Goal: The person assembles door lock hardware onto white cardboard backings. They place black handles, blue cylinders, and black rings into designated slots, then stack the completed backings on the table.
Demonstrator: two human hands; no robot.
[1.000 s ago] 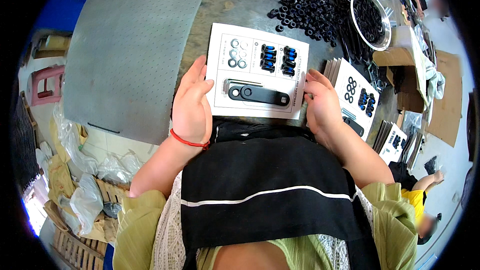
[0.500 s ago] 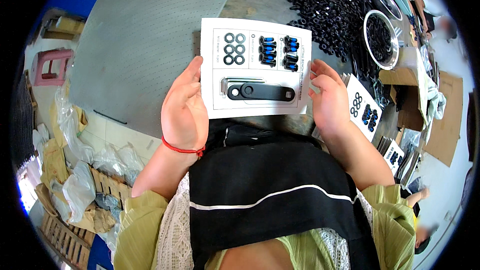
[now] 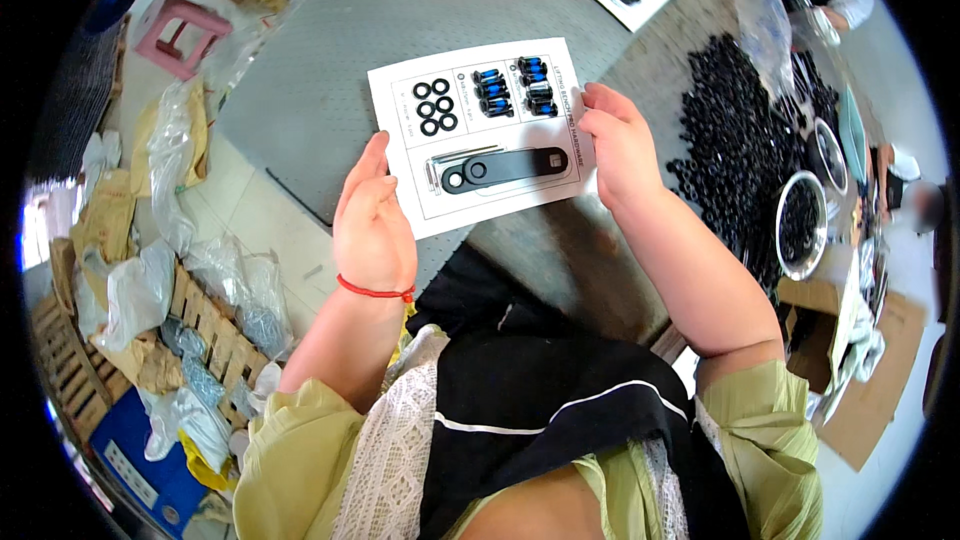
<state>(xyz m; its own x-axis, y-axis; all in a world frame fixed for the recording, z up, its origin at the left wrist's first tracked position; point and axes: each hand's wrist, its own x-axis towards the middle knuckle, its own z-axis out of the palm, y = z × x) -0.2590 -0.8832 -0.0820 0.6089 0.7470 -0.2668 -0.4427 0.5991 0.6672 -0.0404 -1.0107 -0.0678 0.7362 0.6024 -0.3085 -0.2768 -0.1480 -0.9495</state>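
Between my two hands is a white hardware card (image 3: 410, 210), raised over the bench and tilted, its left side lower. On its face are several black washers (image 3: 435, 107), black bolts with blue bands (image 3: 494, 93), a flat black wrench (image 3: 520, 168) and thin L-shaped hex keys. My left hand (image 3: 375, 230) closes on the card's left edge, fingers behind and thumb beside it. At the right edge, my right hand (image 3: 622, 145) pinches the card, its thumb and fingers partly hidden.
A grey dotted sheet (image 3: 330, 70) covers the bench's left part. Another hardware card (image 3: 655, 12) lies at its far edge. To the right are a heap of black bolts (image 3: 725, 140), a metal bowl (image 3: 822, 225) and a cardboard box (image 3: 810, 295). A pink stool (image 3: 178, 35) stands at left.
The view has swung, so the bench appears turned and the bolt heap sits further right. The held card has tilted and shifted left. A card at the sheet's far edge has come into view.
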